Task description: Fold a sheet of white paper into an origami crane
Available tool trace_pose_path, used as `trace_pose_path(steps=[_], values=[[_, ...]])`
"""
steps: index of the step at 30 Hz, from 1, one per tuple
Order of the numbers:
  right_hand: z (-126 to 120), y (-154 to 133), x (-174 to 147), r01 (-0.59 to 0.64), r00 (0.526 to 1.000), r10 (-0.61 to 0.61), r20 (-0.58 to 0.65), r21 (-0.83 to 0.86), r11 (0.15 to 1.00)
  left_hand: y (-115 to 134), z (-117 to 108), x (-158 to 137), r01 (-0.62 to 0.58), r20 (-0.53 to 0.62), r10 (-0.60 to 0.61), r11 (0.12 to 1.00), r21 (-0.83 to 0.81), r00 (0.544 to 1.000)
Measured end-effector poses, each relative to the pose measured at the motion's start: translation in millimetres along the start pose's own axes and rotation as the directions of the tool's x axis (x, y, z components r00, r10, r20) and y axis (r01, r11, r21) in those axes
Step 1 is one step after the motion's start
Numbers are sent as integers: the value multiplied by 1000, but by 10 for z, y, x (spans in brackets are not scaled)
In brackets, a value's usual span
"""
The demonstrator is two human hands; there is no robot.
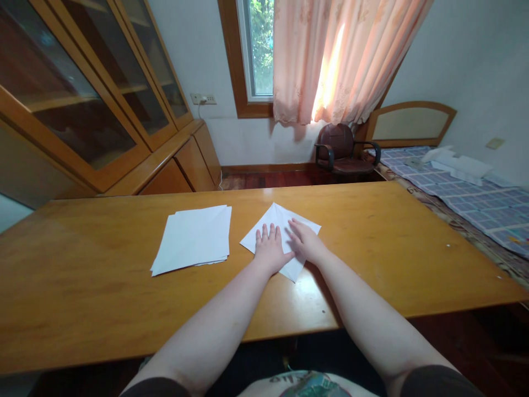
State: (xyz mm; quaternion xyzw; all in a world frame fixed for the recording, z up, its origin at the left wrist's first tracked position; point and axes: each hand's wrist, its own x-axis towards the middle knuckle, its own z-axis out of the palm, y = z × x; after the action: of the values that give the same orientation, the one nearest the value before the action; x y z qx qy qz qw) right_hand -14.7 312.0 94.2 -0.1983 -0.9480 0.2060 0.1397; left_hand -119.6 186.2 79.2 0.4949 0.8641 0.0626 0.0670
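Note:
A white sheet of paper lies turned cornerwise on the wooden table, with a crease running down from its far corner. My left hand rests flat on its left part, fingers spread and thumb stretched to the right. On the right part is my right hand, its fingers extended and pointing left across the sheet. The hands are close together, and they cover the middle of the paper. To the left, a stack of white paper sheets sits with slightly uneven edges.
The wooden table spans the view. Behind it stand a brown armchair and a bed with white items on it. A glass-door cabinet is at left; a pink curtain hangs by the window.

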Motion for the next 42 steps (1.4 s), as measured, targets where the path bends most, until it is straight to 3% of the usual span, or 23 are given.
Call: trace_pose_path(steps=[3, 6, 11, 14, 16, 17, 18, 19, 20, 21, 22, 27, 30, 32, 34, 42], values=[[108, -50, 36, -26, 987, 45, 153, -128, 991, 18, -9, 1, 49, 9, -49, 999, 1, 999], [102, 27, 81, -102, 973, 145, 178, -232, 967, -70, -89, -24, 9, 53, -8, 1000, -10, 999], [-46, 282, 70, -179, 947, 237, 215, -258, 949, -315, -203, -82, -70, 125, 73, 997, -27, 989], [-143, 402, 32, -372, 904, 413, 111, -274, 887, -301, -151, -94, -22, 112, 24, 1000, -16, 993], [-172, 392, 17, -525, 843, 537, -35, -267, 808, -192, -103, -97, 43, 69, -44, 999, 15, 997], [-170, 354, 14, -551, 833, 542, -110, -256, 794, -118, -90, -99, 73, 39, -74, 997, 35, 996], [-156, 298, 15, -505, 863, 479, -160, -253, 825, -40, -90, -102, 104, 13, -105, 993, 56, 994], [-132, 230, 17, -385, 923, 363, -129, -244, 890, 35, -103, -108, 138, -2, -138, 988, 75, 990], [-100, 159, 21, -233, 972, 230, -40, -212, 949, 100, -128, -116, 161, -32, -159, 983, 92, 987], [-64, 93, 25, -92, 990, 107, 90, -160, 983, 149, -161, -127, 171, -47, -167, 980, 103, 985], [-29, 39, 28, -26, 983, 47, 175, -123, 992, 180, -197, -138, 163, -48, -158, 981, 106, 986], [73, -16, 26, -44, 987, 74, 145, -201, 979, 94, -258, -128, 123, -120, -116, 991, 51, 986], [94, 14, 14, -22, 987, 58, 151, -227, 974, 7, -173, -12, -116, -121, 121, 992, 51, 985], [108, 21, 8, -24, 988, 58, 140, -230, 973, -31, -118, 104, -327, -32, 328, 944, 43, 944], [118, 23, 7, -34, 989, 66, 129, -231, 972, -70, -96, 233, -408, 31, 408, 912, 22, 913], [99, 47, 30, -57, 979, 102, 177, -242, 969, -397, -157, 541, -174, -5, 175, 984, 37, 985]])
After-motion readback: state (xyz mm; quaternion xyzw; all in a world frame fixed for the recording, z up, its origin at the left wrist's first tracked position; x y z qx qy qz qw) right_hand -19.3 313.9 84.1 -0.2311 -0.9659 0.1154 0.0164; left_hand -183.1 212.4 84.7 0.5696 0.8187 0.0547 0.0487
